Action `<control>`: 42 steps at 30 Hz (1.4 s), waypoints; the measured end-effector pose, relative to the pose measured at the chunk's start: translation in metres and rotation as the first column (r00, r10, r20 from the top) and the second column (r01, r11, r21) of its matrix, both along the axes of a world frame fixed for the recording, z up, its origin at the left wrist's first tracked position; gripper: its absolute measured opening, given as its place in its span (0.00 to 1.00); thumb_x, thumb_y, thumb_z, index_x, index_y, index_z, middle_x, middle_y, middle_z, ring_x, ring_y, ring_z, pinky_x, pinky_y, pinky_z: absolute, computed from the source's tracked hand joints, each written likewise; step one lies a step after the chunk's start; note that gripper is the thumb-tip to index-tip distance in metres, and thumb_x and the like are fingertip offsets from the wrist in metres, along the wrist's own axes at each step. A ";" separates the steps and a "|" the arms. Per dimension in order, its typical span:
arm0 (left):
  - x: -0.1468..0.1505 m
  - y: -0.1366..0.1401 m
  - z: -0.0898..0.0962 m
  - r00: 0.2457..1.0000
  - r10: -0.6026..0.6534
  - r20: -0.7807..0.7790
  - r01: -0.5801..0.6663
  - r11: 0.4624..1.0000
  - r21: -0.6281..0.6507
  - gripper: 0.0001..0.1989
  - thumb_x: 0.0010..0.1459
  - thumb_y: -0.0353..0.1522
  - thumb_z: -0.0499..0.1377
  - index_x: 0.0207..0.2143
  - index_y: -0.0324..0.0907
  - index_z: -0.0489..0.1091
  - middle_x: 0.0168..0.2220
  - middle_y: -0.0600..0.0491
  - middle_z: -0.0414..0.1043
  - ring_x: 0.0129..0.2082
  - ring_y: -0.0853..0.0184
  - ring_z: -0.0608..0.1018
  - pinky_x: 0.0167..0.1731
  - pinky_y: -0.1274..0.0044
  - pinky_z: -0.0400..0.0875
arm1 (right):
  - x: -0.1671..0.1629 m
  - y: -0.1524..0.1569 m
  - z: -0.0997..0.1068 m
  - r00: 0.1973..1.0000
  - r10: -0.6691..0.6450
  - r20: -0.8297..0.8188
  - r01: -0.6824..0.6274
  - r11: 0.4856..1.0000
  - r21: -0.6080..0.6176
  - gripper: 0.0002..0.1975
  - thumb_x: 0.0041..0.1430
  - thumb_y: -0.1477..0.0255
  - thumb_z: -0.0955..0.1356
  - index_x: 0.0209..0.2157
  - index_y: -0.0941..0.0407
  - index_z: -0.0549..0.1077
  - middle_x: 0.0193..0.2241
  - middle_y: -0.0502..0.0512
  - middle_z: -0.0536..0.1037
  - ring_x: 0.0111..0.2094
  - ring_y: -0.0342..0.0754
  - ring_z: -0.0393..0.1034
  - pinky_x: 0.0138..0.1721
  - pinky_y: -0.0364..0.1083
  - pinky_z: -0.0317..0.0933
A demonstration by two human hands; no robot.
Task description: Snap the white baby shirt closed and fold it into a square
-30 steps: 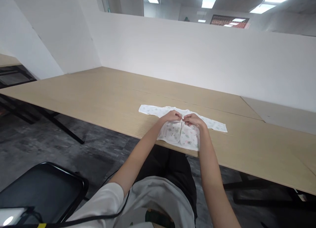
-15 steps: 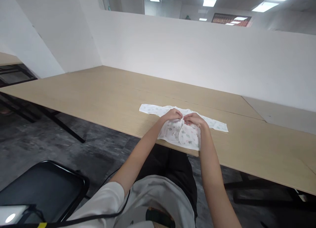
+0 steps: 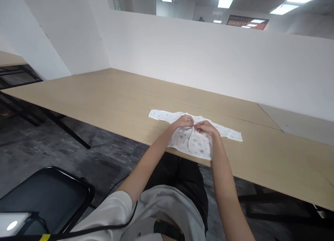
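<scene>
A small white baby shirt (image 3: 186, 144) with a scattered print lies on the table, its long sleeves spread to both sides and its hem near the table's front edge. My left hand (image 3: 185, 121) pinches the shirt's front opening near the chest. Close beside it, my right hand (image 3: 205, 126) pinches the same spot from the other side. The fingertips of both hands almost meet at the middle line of the front. Whatever fastener may lie between the fingers is too small to make out.
The wooden table (image 3: 104, 98) runs along a white wall (image 3: 182, 49) with a window above. A black folding chair (image 3: 52, 195) stands at the lower left, with a silver device (image 3: 12, 223) on it. A dark cable (image 3: 104, 229) crosses in front of my body.
Both hands stay at the shirt's front opening; their fingers have shifted only slightly. The view has moved a little. The shirt lies in the same place.
</scene>
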State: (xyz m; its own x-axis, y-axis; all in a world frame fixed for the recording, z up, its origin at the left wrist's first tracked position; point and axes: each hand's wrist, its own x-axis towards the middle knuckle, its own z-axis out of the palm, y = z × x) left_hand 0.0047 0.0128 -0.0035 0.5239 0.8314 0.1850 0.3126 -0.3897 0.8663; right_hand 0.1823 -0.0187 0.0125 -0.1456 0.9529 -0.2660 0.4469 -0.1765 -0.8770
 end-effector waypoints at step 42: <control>-0.016 -0.025 -0.027 0.967 -0.177 -0.183 0.218 0.947 0.238 0.08 0.50 0.31 0.61 0.33 0.41 0.78 0.34 0.52 0.76 0.36 0.68 0.75 0.40 0.77 0.66 | 0.000 -0.045 -0.024 0.987 0.081 0.135 -0.098 0.987 0.124 0.12 0.49 0.64 0.68 0.23 0.59 0.70 0.13 0.46 0.61 0.16 0.38 0.53 0.19 0.40 0.47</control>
